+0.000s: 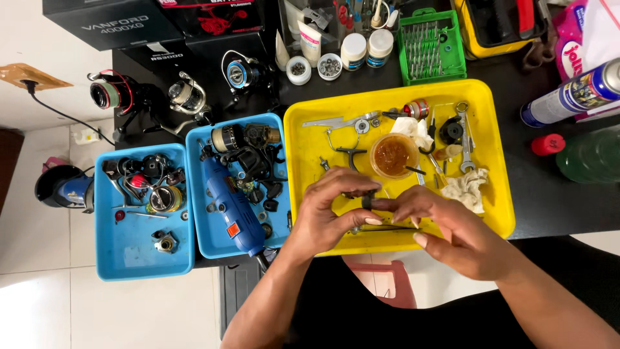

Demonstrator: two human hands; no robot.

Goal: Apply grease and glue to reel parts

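Yellow tray (497, 161) sits under your hands: your left hand (323, 216) and right hand (445, 229) both pinch a small black ring (367, 201) over its near edge. Reel parts lie loose around a grease cup (392, 155), so much remains apart. Blue trays (194, 249) crowd your left.

At lower centre of the frame, the left hand (326, 216) and right hand (445, 229) pinch a small dark ring (367, 201) together above the yellow tray (494, 194), below the grease cup (392, 156).
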